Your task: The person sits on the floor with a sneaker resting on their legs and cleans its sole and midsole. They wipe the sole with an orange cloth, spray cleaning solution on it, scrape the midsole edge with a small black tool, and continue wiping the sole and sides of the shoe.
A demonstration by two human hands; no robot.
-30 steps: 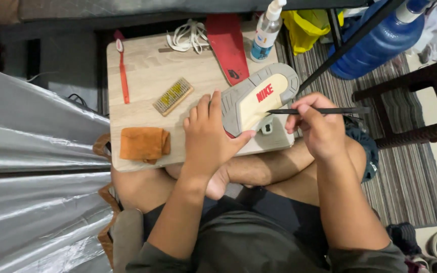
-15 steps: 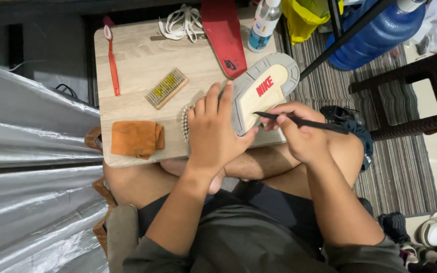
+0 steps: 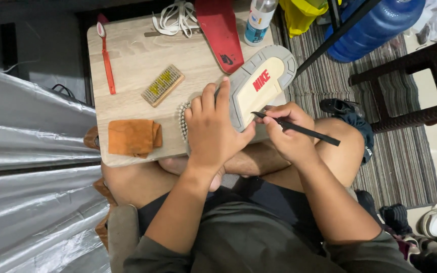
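A grey-and-cream rubber-soled sneaker (image 3: 259,86) lay sole-up at the near right edge of the light wooden board table (image 3: 132,55), the left hand (image 3: 213,126) clamped over its heel. The right hand (image 3: 289,132) pinched a thin black stick tool (image 3: 299,129) against the sole. A folded orange cloth (image 3: 132,136) lay nearby.

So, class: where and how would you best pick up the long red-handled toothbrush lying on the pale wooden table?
Grip the red-handled toothbrush at mid-handle, coming from above. It lies flat, lengthwise away from the person, with bare wooden table on both sides, so fingers probably fit either side; the white bristle head at the far end is best avoided.
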